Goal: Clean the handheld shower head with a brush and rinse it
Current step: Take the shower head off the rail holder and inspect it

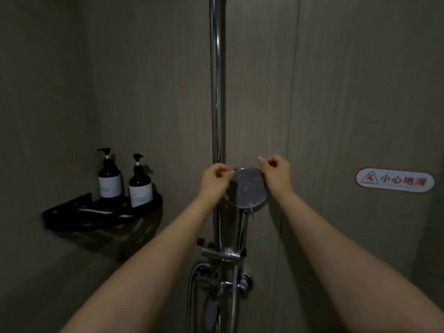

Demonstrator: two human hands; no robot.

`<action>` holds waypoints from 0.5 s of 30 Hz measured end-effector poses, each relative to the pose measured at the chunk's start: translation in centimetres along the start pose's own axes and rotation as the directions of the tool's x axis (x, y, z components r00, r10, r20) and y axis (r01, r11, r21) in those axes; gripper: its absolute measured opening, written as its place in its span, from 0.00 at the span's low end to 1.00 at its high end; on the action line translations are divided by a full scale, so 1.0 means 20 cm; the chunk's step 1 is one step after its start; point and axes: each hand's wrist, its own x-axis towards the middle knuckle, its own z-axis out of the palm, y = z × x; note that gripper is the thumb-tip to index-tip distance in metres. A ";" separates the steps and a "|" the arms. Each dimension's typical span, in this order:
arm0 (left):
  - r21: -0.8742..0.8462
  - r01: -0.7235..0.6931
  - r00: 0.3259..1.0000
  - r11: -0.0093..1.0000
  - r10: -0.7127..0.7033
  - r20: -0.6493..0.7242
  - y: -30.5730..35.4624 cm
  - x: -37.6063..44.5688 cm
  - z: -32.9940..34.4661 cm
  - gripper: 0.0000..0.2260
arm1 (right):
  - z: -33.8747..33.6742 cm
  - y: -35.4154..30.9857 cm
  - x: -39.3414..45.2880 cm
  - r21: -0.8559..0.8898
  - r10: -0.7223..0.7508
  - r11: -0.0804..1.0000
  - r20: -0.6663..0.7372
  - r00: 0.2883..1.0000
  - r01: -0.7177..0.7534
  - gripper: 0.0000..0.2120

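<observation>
Shower head (247,188) sat docked beside the chrome riser (217,92), left hand (213,180) and right hand (276,170) curled at its rim, grip unclear; no brush or water visible, so scrubbing and rinsing apparently remained.

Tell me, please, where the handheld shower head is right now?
In the head view, the handheld shower head sits centre frame, beside the chrome riser pipe, between the left hand and right hand.
</observation>
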 end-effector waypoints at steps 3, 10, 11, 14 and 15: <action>0.212 -0.111 0.987 0.971 0.132 -0.090 -0.02 0.02 0.02 0.14 | -0.03 0.06 0.01 -0.145 -0.049 0.988 -0.017 0.999 0.046 0.03; 0.530 -0.140 0.984 0.836 0.177 -0.019 0.05 0.09 0.08 0.12 | -0.02 0.07 -0.01 -0.282 -0.107 0.943 0.245 0.964 0.177 0.14; 0.545 -0.138 0.986 0.827 0.169 -0.007 0.05 0.09 0.08 0.12 | -0.02 0.07 -0.01 -0.276 -0.100 0.945 0.264 0.959 0.175 0.14; 0.552 -0.142 0.987 0.821 0.163 0.012 0.04 0.10 0.07 0.12 | -0.03 0.09 0.00 -0.311 -0.099 0.929 0.315 0.944 0.202 0.15; 0.547 -0.143 0.986 0.825 0.164 0.011 0.03 0.10 0.07 0.12 | -0.03 0.09 0.01 -0.306 -0.104 0.930 0.317 0.943 0.205 0.15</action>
